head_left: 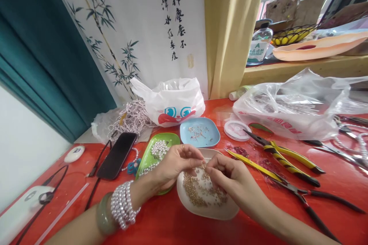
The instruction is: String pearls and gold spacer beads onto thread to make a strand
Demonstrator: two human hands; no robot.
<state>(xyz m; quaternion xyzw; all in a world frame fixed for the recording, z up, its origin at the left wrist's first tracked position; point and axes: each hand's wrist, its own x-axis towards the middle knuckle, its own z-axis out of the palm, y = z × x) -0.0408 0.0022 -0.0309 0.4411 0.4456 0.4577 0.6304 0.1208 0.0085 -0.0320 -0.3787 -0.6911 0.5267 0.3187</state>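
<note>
Both hands meet above a white plate (207,214) that holds many small gold beads (194,191). My left hand (178,164) comes in from the left, thumb and fingers pinched together. Close beside it, my right hand (228,172) also pinches with thumb and forefinger. A tiny gold bit shows between the fingertips, too small to name. Around my left wrist are several rows of pearl beads (123,204) and a jade-coloured bangle (104,214). Partly behind the left hand lies a green tray (146,157) with white pearl beads (159,149).
A blue tray (185,138) with small metal pieces sits behind the plate. To the right lie yellow tweezers (253,165), yellow-black pliers (280,155) and black-handled pliers (301,195). A phone (117,157), bead strands (132,118) and plastic bags (178,101) stand further back.
</note>
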